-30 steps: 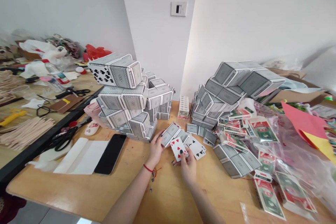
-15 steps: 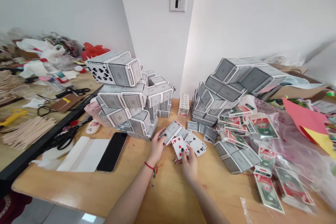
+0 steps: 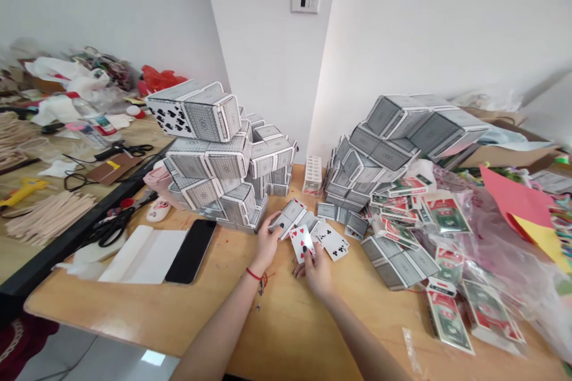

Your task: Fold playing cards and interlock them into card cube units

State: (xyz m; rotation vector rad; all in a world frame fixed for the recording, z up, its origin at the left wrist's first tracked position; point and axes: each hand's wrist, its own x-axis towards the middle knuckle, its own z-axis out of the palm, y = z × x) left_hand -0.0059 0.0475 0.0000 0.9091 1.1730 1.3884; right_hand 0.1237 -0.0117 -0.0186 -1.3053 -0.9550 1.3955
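My left hand (image 3: 269,243), with a red string bracelet at the wrist, grips a block folded from grey-backed playing cards (image 3: 288,216) near the middle of the table. In my right hand (image 3: 314,266) is a playing card with red hearts (image 3: 301,242), its face up and the thumb on top. The card's upper edge is close to the block. Several loose club cards (image 3: 333,242) lie face up just beyond my right hand. A few small folded card pieces (image 3: 342,214) sit behind them.
Tall stacks of folded-card blocks stand at left (image 3: 208,161) and right (image 3: 379,143). Card boxes (image 3: 447,315) and plastic wrap (image 3: 509,250) cover the right side. A black phone (image 3: 191,251), white paper (image 3: 143,254) and black scissors (image 3: 114,226) lie at left.
My right hand and the heart card have shifted slightly left, toward the block in my left hand. The whole view has tilted a little.
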